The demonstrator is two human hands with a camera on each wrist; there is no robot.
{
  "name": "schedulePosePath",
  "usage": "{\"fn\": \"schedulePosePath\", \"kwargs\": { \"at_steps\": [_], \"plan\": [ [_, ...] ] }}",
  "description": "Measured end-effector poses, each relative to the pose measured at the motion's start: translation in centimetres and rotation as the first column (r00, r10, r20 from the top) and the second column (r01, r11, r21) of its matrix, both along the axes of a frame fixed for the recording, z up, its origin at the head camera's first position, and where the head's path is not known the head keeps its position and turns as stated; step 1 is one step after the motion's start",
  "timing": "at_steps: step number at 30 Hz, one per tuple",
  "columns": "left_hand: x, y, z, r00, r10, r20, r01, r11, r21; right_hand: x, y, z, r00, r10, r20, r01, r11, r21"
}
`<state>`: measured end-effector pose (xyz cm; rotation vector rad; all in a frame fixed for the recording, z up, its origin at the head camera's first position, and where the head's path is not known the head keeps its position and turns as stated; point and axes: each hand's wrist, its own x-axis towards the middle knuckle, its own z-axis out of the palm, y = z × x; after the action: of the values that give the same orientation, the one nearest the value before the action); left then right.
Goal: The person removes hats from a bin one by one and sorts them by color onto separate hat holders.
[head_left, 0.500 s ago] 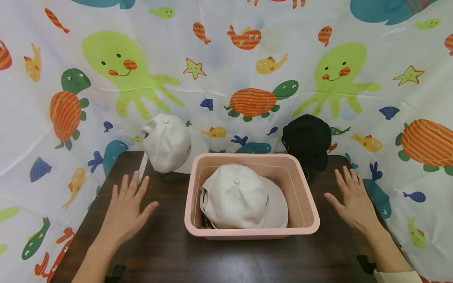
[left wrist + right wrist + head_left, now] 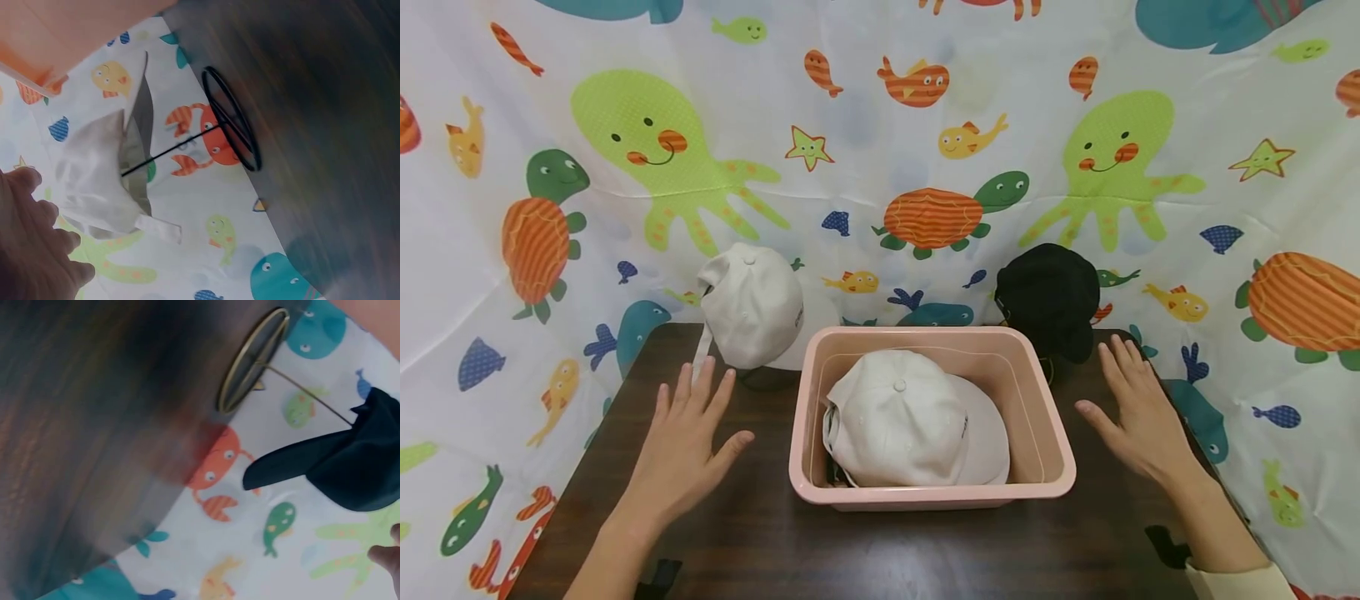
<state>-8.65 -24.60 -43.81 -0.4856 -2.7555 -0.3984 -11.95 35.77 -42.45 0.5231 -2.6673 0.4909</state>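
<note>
The left hand [image 2: 681,454] is wide open at the lower left of the frame, with straight fingers and nothing in it. The right hand [image 2: 1138,408] is open the same way at the right, and it has nothing either. Neither hand touches a cap. To pick up a cap well, I think a hand should hold the soft round top gently and lift straight up, because the thin stands look easy to tip. Near the left hand, left of the middle, a white cap [image 2: 751,308] sits on a black stand [image 2: 222,123], with its strap [image 2: 702,343] hanging down. Near the right hand, right of the middle, a black cap [image 2: 1048,296] sits on a gold stand [image 2: 259,363]. In the middle, another white cap [image 2: 895,425] lies in a pink tub [image 2: 925,497]. The tub is on a dark table [image 2: 910,554], and behind hangs a cloth [image 2: 857,108] with sea animals
</note>
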Motion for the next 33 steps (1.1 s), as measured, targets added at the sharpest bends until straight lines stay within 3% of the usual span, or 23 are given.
{"fn": "schedulePosePath", "kwargs": {
  "at_steps": [12,19,33],
  "plan": [
    [0.4,2.1,0.3,0.993,-0.093,-0.074,0.099,0.991,0.091,0.1,-1.9,1.3,0.997,0.073,-0.039,-0.075,0.997,-0.032],
    [0.3,3.2,0.1,0.985,-0.146,-0.091,0.157,0.979,0.131,-0.2,-2.8,2.2,0.987,0.123,-0.101,-0.125,0.992,-0.015],
    [-0.8,5.3,0.6,0.960,-0.233,-0.158,0.257,0.953,0.160,-0.9,-6.1,3.7,0.960,0.223,-0.166,-0.220,0.975,0.036]
  ]
}}
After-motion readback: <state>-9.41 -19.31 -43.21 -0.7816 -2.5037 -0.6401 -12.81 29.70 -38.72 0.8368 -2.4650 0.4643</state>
